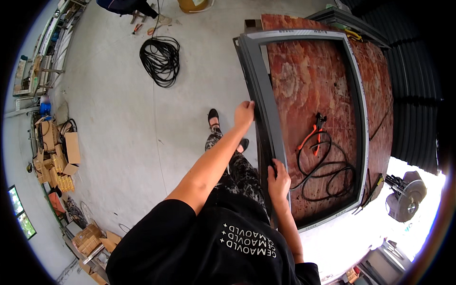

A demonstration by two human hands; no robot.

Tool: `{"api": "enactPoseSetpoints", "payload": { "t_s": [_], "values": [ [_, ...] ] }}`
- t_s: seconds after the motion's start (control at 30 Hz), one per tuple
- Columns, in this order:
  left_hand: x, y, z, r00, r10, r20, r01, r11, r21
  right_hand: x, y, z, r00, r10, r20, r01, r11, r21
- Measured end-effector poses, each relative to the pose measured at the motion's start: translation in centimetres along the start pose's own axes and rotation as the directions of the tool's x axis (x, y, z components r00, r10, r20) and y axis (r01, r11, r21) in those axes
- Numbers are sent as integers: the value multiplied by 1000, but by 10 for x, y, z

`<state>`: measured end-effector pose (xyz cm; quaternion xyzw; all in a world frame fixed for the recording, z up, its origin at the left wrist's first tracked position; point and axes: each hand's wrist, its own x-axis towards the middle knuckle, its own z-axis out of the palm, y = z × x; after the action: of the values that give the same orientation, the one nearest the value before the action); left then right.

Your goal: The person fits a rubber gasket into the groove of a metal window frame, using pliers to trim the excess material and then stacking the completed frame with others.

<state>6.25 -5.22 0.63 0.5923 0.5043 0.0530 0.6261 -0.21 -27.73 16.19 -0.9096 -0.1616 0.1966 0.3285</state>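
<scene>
Grey metal made up the frame [266,109], which lay flat on a brown wooden board [313,80]. The left hand [244,114] curled its fingers around the frame's near side. The right hand [279,180] pressed closed fingers on that same side, lower down. Orange pliers [313,135] and a black cord [327,171] lay inside the frame.

Left hand [244,114] outstretched, right hand [278,178] closed.

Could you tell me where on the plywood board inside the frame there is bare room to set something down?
Bare plywood board lies inside the grey frame, above the orange-handled cutters. Lower down, the black cable loops crowd it.
</scene>
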Motion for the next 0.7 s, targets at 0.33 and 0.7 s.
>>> {"api": "enactPoseSetpoints", "payload": {
  "t_s": [0.33, 0.7],
  "values": [
    [-13, 3, -15, 989, -78, 122, 101, 976, -195, 1, 7, 11, 997, -58, 48, 59, 998, -23],
    [-23, 0, -16, 954, -170, 246, 232, 939, -253, -3, -3, 21, 988, 60, 141, -71, 995, 74]
  ]
}}
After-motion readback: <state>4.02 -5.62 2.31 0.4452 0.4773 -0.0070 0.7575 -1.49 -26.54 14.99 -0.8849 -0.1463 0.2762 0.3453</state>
